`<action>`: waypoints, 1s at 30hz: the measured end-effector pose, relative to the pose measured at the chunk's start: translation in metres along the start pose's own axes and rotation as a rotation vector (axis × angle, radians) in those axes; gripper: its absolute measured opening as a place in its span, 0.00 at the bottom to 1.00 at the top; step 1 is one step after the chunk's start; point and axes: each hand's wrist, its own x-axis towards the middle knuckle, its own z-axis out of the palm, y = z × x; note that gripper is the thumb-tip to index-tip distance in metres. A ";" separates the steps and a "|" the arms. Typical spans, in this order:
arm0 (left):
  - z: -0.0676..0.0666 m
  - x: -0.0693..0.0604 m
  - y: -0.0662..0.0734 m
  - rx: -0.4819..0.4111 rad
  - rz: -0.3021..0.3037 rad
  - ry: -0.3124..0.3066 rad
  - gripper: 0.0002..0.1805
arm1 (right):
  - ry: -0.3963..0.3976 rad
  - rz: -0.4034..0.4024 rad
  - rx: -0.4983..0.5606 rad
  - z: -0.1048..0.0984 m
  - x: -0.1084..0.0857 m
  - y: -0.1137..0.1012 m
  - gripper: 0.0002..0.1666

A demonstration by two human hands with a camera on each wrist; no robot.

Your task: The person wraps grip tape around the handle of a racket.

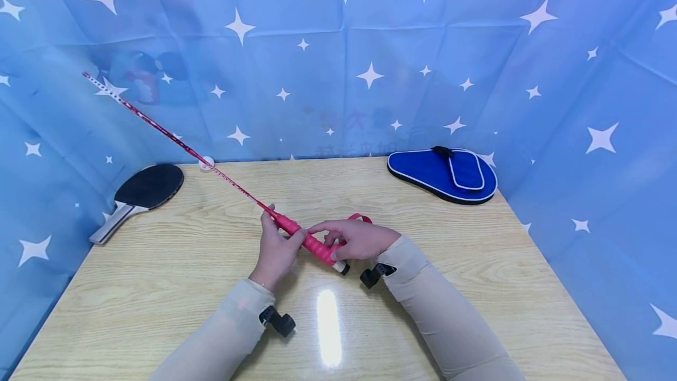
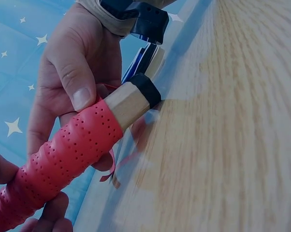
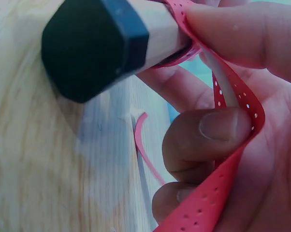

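A red badminton racket (image 1: 182, 144) is seen edge-on, its head raised toward the far left. Pink-red perforated grip tape (image 2: 63, 150) covers most of its handle in overlapping turns. Bare wood (image 2: 128, 104) and a black butt cap (image 3: 82, 48) show at the handle's end. My left hand (image 1: 276, 256) holds the handle's upper part between thumb and fingers. At the lower handle is my right hand (image 1: 365, 238). Its curled fingers grip the loose length of tape (image 3: 203, 203), and its thumb presses the tape near the bare wood.
A black table tennis bat (image 1: 150, 186) lies at the left edge of the wooden table (image 1: 238, 334). Behind the racket shaft sits a small white round object (image 1: 207, 163). At the back right is a blue bat case (image 1: 423, 169). Star-patterned blue cloth (image 1: 317, 63) surrounds the table.
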 end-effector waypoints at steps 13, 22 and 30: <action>0.000 0.001 -0.003 0.024 0.005 0.017 0.49 | -0.014 0.011 0.039 -0.001 0.000 0.002 0.45; 0.001 0.001 -0.004 -0.013 0.015 0.036 0.46 | -0.002 -0.017 0.010 0.001 0.002 0.004 0.43; 0.001 0.001 -0.002 -0.028 0.000 0.027 0.43 | 0.000 -0.029 0.003 0.001 0.001 0.002 0.43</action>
